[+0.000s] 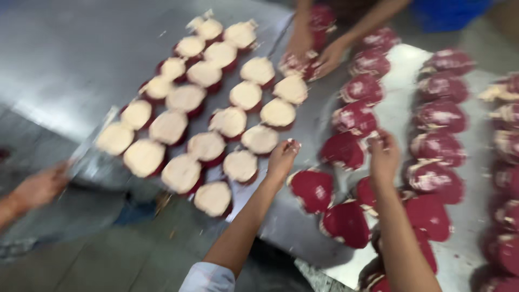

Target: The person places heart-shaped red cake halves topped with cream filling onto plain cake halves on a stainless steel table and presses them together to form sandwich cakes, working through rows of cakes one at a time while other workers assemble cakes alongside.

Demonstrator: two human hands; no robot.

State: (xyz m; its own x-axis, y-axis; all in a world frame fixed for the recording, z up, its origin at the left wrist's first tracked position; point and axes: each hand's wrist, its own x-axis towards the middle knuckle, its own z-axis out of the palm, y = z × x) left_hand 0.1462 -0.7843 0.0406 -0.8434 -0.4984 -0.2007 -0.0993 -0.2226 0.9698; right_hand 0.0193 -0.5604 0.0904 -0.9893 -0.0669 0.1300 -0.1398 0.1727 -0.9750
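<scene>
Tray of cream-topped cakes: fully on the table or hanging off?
Hanging off. The tray near end juts past the steel table edge over the floor, where another person's hand holds it.

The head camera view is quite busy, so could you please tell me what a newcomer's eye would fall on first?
First, the cream-topped red cakes in diagonal rows on a steel tray at the left, its corner held by another person's hand. Next, the dark red heart-shaped cakes spread over the steel table at the right. The person's left hand and right hand reach in between them; the frame is blurred.
</scene>
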